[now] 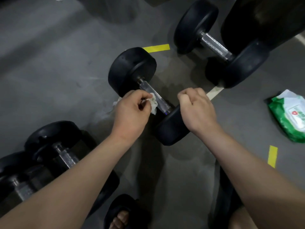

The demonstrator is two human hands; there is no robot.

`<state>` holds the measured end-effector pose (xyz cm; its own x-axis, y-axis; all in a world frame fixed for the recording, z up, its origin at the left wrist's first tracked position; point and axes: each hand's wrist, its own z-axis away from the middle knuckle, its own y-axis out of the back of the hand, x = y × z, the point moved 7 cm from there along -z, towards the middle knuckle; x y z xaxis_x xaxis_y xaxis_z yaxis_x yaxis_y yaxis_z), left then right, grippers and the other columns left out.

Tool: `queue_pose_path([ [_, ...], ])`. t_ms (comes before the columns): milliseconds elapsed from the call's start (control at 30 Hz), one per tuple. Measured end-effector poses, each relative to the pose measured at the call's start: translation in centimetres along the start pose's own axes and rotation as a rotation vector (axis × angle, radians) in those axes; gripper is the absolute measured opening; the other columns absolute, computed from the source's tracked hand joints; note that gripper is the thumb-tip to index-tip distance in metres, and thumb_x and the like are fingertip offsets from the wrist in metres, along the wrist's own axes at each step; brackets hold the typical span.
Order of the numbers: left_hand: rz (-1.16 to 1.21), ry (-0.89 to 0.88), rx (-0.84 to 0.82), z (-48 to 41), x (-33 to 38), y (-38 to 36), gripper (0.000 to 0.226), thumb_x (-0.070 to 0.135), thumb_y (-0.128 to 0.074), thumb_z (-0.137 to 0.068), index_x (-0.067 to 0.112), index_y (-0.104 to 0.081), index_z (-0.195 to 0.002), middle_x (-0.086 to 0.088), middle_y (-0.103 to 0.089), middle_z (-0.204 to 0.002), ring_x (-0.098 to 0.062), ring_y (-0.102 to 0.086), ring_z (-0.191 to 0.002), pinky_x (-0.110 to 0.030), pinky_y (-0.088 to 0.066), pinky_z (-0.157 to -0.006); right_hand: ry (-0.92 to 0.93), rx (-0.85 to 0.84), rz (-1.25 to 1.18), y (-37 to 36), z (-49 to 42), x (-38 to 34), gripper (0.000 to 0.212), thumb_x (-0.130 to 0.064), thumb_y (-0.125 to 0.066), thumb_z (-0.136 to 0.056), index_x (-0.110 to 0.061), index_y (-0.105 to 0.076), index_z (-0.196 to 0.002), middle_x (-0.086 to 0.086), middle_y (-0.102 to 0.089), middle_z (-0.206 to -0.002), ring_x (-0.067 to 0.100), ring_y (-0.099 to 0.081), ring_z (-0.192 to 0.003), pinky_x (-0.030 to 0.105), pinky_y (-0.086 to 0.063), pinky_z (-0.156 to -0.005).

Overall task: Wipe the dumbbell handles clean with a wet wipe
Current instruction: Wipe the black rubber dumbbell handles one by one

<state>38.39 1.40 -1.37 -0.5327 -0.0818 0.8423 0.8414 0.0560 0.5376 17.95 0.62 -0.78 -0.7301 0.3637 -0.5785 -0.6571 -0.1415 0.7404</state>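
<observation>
Wet wipe (153, 104) is pinched by left hand (132, 111) against dumbbell handle (162, 104); right hand (196, 108) is fisted, empty. Green wipe pack (290, 116) lies on floor (49, 63).

Black round-headed dumbbell (132, 68) lying diagonally on floor (49, 80), chrome knurled handle (163, 104) between left hand (132, 109) and right hand (196, 104), crumpled white wet wipe (154, 104) pinched by left hand, touching handle

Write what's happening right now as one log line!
step: wiping middle dumbbell handle | left hand: pinches wet wipe against handle | right hand: curled, holding nothing | wipes pack: on floor, right
</observation>
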Motion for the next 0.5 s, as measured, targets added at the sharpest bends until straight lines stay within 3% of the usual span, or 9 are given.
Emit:
queue_pose_path([
  [133, -0.019, -0.170, -0.039, -0.1, 0.5, -0.3, 0.027, 0.004, -0.067, -0.092, 0.016, -0.075, -0.115, 0.008, -0.066, -0.109, -0.006, -0.065, -0.102, -0.019, -0.050, -0.094, -0.094, 0.024, -0.077, -0.5, 1.1, 1.1, 0.039, -0.049, -0.040, -0.099, -0.030, -0.058, -0.127, -0.003, -0.049, -0.126, 0.021, -0.048, -0.123, 0.036, -0.036, -0.102],
  [267, -0.175, -0.383, -0.340, 0.1, 1.0, -3.4, 0.019, -0.003, -0.063, -0.092, 0.000, -0.073, -0.107, 0.002, -0.062, -0.111, 0.009, -0.056, -0.103, -0.005, -0.036, -0.101, -0.068, 0.067, -0.015, -0.9, 2.1, 0.2, 0.045, -0.051, -0.037, -0.099, -0.030, -0.054, -0.135, -0.001, -0.049, -0.135, 0.024, -0.048, -0.126, 0.045, -0.038, -0.109],
  [333, -0.213, -0.392, -0.399, -0.1, 0.4, -4.0, 0.015, 0.006, -0.058, -0.097, 0.007, -0.068, -0.108, 0.003, -0.061, -0.115, 0.012, -0.055, -0.108, -0.013, -0.042, -0.102, -0.050, 0.072, -0.005, -1.0, 2.3, 0.0, 0.045, -0.050, -0.038, -0.099, -0.030, -0.055, -0.135, 0.000, -0.049, -0.134, 0.024, -0.048, -0.126, 0.045, -0.038, -0.110],
  [433, -0.298, -0.420, -0.373, -0.4, -0.6, -3.3, 0.031, 0.029, -0.047, -0.101, 0.019, -0.067, -0.121, 0.002, -0.059, -0.124, -0.006, -0.057, -0.114, -0.033, -0.049, -0.103, -0.043, 0.075, -0.002, -0.9, 2.4, -0.1, 0.042, -0.050, -0.038, -0.099, -0.031, -0.057, -0.132, 0.000, -0.050, -0.131, 0.024, -0.049, -0.125, 0.046, -0.038, -0.109],
  [500, -0.336, -0.362, -0.294, -1.1, -1.6, -2.3, 0.034, 0.022, -0.054, -0.100, 0.017, -0.066, -0.131, -0.003, -0.058, -0.130, -0.014, -0.056, -0.116, -0.037, -0.048, -0.104, -0.045, 0.077, 0.001, -1.0, 2.4, -0.2, 0.041, -0.049, -0.038, -0.099, -0.031, -0.058, -0.129, -0.001, -0.051, -0.127, 0.024, -0.049, -0.122, 0.045, -0.039, -0.109],
])
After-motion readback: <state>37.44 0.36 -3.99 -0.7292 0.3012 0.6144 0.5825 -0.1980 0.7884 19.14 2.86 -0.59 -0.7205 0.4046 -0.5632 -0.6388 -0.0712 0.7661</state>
